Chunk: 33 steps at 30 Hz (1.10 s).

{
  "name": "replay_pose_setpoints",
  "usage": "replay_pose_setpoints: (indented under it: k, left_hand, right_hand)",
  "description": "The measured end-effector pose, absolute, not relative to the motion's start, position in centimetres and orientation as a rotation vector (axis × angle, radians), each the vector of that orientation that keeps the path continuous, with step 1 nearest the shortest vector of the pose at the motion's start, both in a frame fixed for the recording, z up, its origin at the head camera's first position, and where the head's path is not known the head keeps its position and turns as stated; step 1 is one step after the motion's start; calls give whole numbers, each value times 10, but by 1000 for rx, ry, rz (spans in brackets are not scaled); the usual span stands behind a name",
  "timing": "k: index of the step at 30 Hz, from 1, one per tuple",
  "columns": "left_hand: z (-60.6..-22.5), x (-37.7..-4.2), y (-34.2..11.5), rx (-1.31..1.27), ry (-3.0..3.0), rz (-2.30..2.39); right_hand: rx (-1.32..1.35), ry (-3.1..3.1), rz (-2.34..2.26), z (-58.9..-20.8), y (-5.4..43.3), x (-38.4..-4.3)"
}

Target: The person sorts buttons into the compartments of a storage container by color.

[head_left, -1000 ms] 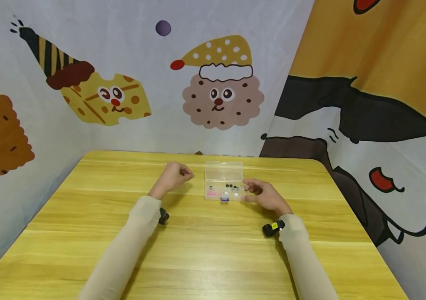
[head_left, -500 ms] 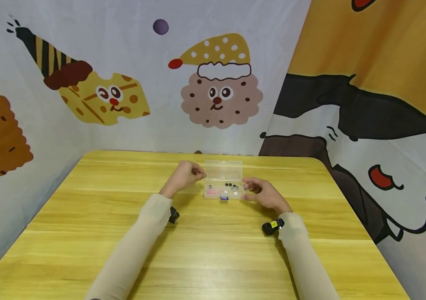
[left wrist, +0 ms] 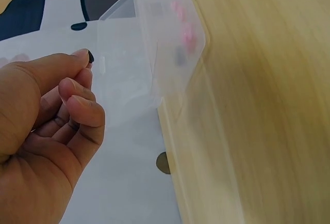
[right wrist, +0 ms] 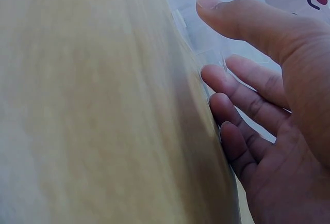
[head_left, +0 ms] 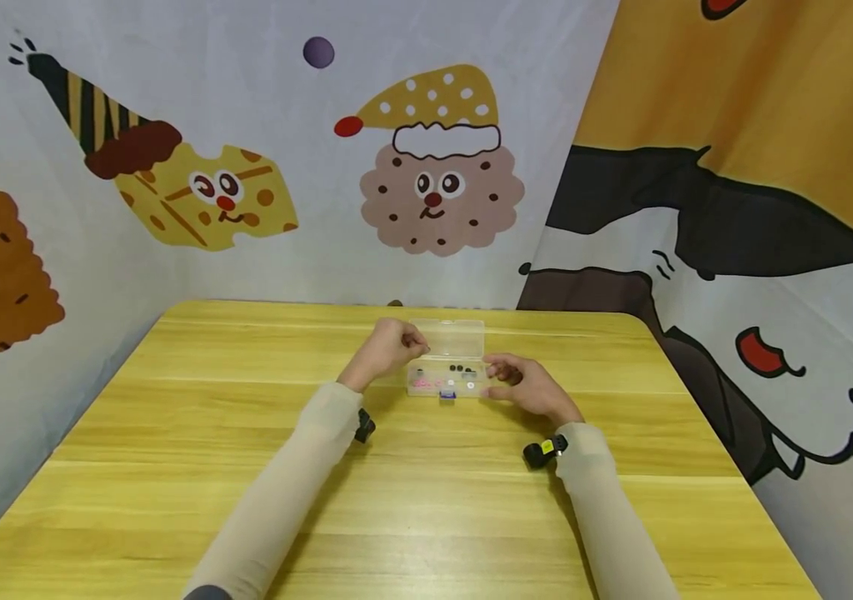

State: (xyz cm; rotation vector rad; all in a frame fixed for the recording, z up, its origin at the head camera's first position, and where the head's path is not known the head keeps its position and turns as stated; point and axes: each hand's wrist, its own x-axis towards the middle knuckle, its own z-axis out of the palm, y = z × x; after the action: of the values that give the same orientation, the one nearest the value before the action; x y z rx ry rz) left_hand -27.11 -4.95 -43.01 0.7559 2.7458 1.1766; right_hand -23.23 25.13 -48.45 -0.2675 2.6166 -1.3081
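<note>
A clear plastic box (head_left: 447, 337) with its lid raised stands near the table's far edge. Pink, white and black small pieces lie in its base. Above the box's left end my left hand (head_left: 385, 348) pinches a tiny black piece (left wrist: 91, 57) between thumb and forefinger; its exact kind is too small to tell. The other fingers of that hand are loosely curled. My right hand (head_left: 535, 387) is at the box's right end, thumb and fingers spread apart and slightly bent, fingertips by its side; whether they press on it I cannot tell.
The wooden table (head_left: 426, 500) reaches forward to a cartoon-printed cloth (head_left: 261, 283) just behind its far edge. A blue latch (head_left: 447, 396) sits on the box's front. Black cameras are strapped to both wrists.
My left hand has moved right, from beside the box to over its left end, still pinching the tiny black piece. My right hand stays at the box's right end.
</note>
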Motion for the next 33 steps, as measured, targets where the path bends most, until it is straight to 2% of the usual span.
replay_pose_setpoints:
  k: [16, 33]
  left_hand:
    - [-433, -268, -50, 682, 2762, 1192]
    - [-440, -255, -98, 515, 2909, 1156]
  right_hand:
    - [-282, 2622, -1319, -487, 250, -233]
    - [-332, 2677, -1179, -469, 262, -225]
